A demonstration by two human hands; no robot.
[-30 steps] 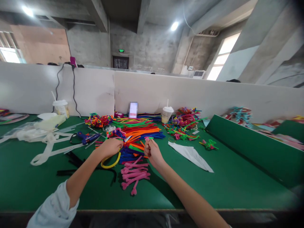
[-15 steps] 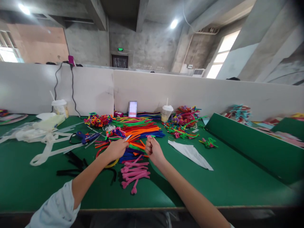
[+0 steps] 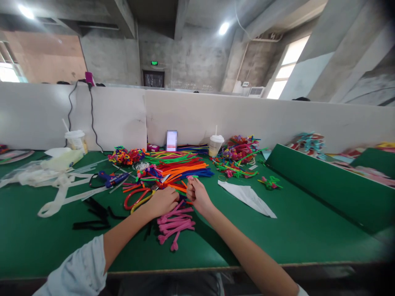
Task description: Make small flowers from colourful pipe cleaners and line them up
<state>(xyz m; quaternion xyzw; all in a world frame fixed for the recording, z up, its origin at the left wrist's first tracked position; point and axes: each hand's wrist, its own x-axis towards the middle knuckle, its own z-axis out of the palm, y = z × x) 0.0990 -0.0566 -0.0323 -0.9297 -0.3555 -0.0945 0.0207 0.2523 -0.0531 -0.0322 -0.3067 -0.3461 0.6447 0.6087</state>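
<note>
My right hand (image 3: 199,194) is closed in a pinch on a small pink and green pipe cleaner piece (image 3: 191,177), held up over the pile. My left hand (image 3: 163,202) is low over the pipe cleaners, fingers curled downward; whatever is under its fingertips is hidden. Just below it lie pink pipe cleaners (image 3: 175,224) with looped ends. Beside the left wrist rest scissors (image 3: 133,199) with red and yellow handles, partly covered by the hand. Behind both hands spread orange pipe cleaners (image 3: 194,167), along with red, green and blue ones.
A blue glue gun (image 3: 112,179) and black pipe cleaners (image 3: 92,225) lie on the left, near a plastic bag (image 3: 37,172). Lidded cups (image 3: 216,146) and a phone (image 3: 171,141) stand at the back. White paper (image 3: 247,198) and a green divider (image 3: 321,189) are on the right.
My left hand has come away from the scissors, moving down and right toward the pink pipe cleaners. More of the scissors shows. My right hand still pinches its piece, nearly in place.
</note>
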